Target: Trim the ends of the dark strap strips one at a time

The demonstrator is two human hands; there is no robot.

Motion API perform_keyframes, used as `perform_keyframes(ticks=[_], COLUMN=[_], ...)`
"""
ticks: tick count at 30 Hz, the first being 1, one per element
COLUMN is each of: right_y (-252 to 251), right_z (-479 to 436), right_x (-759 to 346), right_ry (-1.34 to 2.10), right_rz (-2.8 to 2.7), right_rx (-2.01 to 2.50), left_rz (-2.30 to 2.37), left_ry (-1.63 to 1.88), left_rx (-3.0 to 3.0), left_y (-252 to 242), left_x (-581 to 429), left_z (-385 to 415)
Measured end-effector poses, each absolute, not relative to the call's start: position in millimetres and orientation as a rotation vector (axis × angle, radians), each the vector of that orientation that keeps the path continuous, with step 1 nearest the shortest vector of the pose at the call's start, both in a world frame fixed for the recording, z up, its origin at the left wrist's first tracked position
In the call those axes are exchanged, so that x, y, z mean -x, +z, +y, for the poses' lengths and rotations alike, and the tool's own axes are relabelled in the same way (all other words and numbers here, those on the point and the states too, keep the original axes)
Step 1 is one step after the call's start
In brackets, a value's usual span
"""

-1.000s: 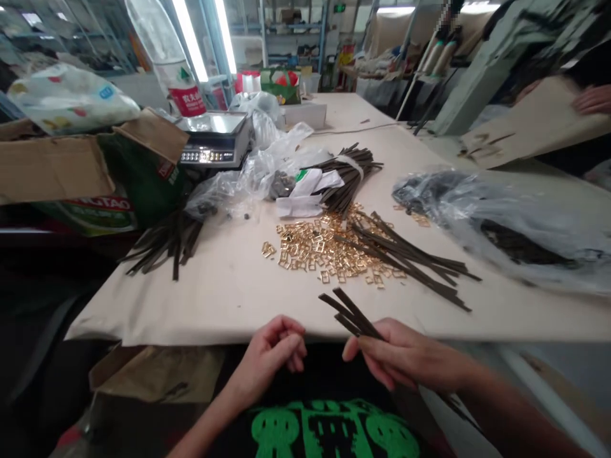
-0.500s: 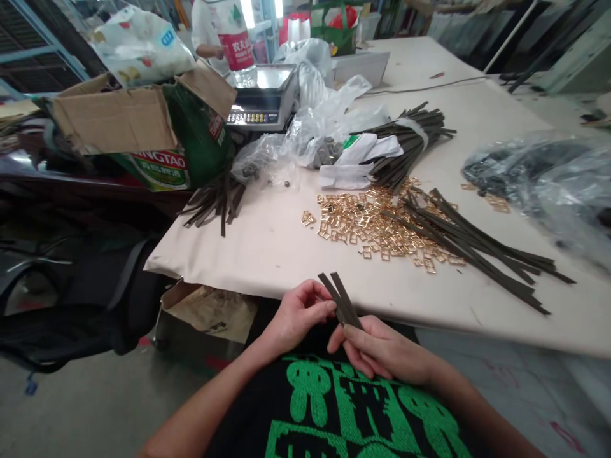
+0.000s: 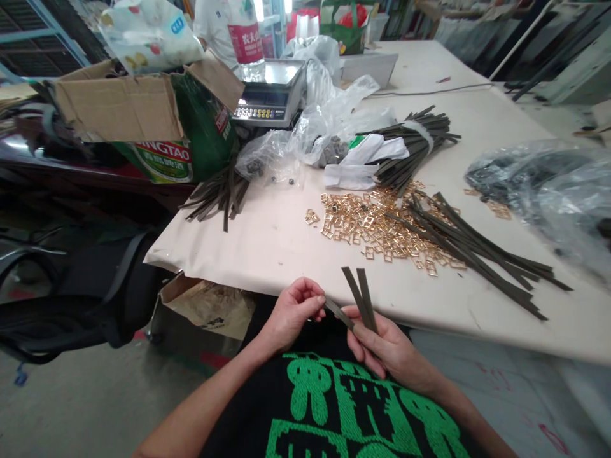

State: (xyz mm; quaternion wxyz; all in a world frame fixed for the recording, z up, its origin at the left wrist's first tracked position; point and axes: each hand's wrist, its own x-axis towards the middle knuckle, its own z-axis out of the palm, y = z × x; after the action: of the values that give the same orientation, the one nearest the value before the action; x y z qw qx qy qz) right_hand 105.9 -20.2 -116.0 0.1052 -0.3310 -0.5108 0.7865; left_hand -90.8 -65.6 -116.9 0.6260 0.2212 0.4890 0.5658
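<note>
Just off the table's front edge, my right hand (image 3: pixel 382 343) is closed around several dark olive strips (image 3: pixel 361 296). Two of their ends stick up and fan slightly apart. Another strip (image 3: pixel 338 313) runs from my right fingers over to my left hand (image 3: pixel 298 308), whose thumb and fingers pinch its end. Beyond my hands lies a heap of small gold buckles (image 3: pixel 377 226). More loose strips (image 3: pixel 487 251) lie to the right of the heap, partly over it. A tied bundle of strips (image 3: pixel 415 143) rests behind, with folded white cloth pieces (image 3: pixel 365 159) beside it.
Clear plastic bags (image 3: pixel 319 127) lie at the middle back and another bag (image 3: pixel 558 184) with dark contents at the right. A scale (image 3: pixel 274 98) bearing a bottle (image 3: pixel 245 44) stands behind. An open carton (image 3: pixel 124 108) and a black chair (image 3: pixel 86 299) are on the left.
My hands have drawn apart, with one strip now stretched between them. The two upright strip ends have swung right with my right hand. The view has shifted slightly.
</note>
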Motion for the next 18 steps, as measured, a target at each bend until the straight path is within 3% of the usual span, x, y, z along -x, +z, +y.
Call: perform_keyframes(ticks=[8,13,18], right_y=[-118,-121,-122], right_z=[-23,-25,-27], right_x=[-101,-100,-98], right_ry=[2.193,2.096,1.972], right_rz=[-1.485,-1.530,-1.627], right_rx=[0.982,1.047,1.056], left_rz=[1.071,1.410,1.509], left_ry=[1.204,1.358,1.195], left_rx=[-0.620,-1.257,-1.510], left_y=[-125,-110,-101], left_x=[83,87,86], left_z=[-66,-71,-73])
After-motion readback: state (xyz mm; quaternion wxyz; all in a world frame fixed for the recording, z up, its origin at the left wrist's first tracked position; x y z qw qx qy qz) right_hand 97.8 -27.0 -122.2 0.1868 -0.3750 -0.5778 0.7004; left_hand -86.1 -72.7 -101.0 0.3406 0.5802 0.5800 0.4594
